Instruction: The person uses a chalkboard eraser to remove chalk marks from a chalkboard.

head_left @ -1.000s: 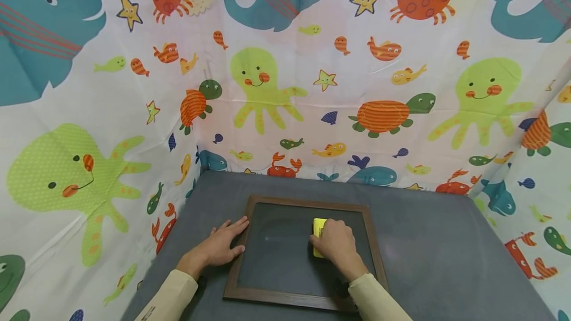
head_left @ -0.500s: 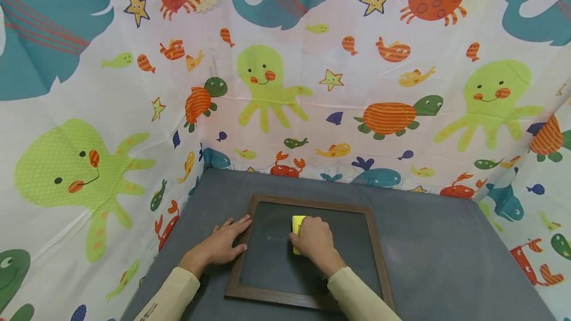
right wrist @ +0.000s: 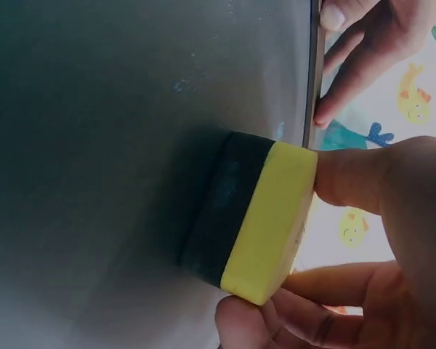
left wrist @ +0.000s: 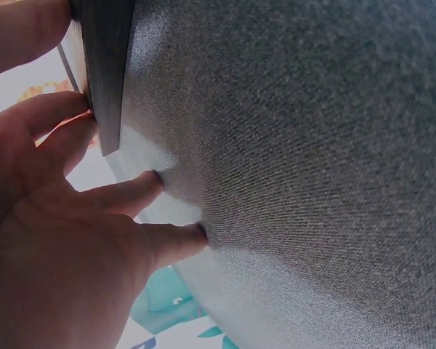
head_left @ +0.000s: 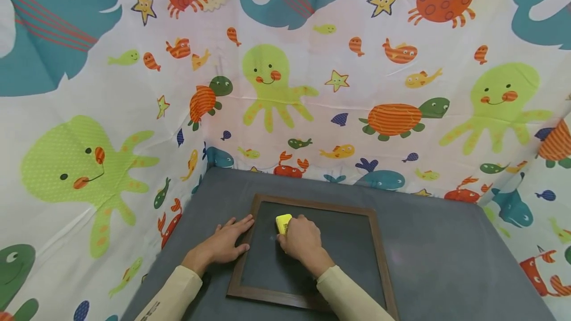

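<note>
A blackboard (head_left: 339, 251) with a brown wooden frame lies flat on the dark grey cloth surface. My right hand (head_left: 303, 241) grips a yellow-and-black board eraser (head_left: 283, 223) over the upper left part of the board. In the right wrist view the black felt side of the eraser (right wrist: 269, 218) faces the board, and thumb and fingers hold its yellow back. Faint chalk specks (right wrist: 182, 85) show on the board beside it. My left hand (head_left: 223, 241) rests spread at the frame's left edge. Some of its fingertips touch the frame (left wrist: 105, 73), others the cloth.
Dark grey cloth (head_left: 446, 251) surrounds the board. White curtains (head_left: 308, 113) printed with sea animals stand behind it and at both sides.
My right hand has moved the eraser leftward across the board, and the eraser is now slightly tilted. My left hand stays at the frame. The head view has shifted slightly.
</note>
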Motion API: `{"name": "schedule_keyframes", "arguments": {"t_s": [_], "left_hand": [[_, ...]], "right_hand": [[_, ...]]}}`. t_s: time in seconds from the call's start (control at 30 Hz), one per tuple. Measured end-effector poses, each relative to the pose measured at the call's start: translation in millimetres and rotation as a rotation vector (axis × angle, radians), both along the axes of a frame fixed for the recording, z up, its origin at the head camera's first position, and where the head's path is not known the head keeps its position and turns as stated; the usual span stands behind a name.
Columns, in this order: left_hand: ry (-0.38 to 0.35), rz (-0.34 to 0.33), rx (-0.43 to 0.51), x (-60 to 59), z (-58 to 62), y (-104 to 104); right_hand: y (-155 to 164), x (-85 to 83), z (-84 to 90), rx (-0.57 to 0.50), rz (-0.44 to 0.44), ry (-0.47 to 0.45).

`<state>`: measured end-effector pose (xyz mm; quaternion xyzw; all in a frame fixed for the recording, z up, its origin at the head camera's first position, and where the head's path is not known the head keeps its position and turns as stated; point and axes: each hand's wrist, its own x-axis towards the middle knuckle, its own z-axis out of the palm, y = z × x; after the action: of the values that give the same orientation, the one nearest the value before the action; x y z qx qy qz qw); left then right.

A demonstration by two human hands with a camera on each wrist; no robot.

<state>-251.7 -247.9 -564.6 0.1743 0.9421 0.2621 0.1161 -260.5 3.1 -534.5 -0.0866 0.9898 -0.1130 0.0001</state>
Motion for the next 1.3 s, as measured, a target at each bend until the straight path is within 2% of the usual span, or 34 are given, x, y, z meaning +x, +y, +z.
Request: {"name": "schedule_keyframes", "arguments": {"t_s": [0.53, 0.8, 1.07, 1.3], "left_hand": [[-0.001, -0.007, 0.008, -2.0, -4.5, -2], [-0.017, -0.005, 0.003, -2.1, -3.8, -2], [-0.023, -0.003, 0.011, -0.8, -2.3, -1], [-0.028, -0.006, 0.011, -0.8, -2.0, -1]], "right_hand": [[-7, 5.3, 5.4, 0.147, 0.217, 0.007], [-5, 10.9, 9.3, 0.211, 0.297, -0.003], [0, 16.2, 9.7, 0.209, 0.366, -0.003], [7, 21.5, 14.3, 0.18, 0.431, -0.06]]}}
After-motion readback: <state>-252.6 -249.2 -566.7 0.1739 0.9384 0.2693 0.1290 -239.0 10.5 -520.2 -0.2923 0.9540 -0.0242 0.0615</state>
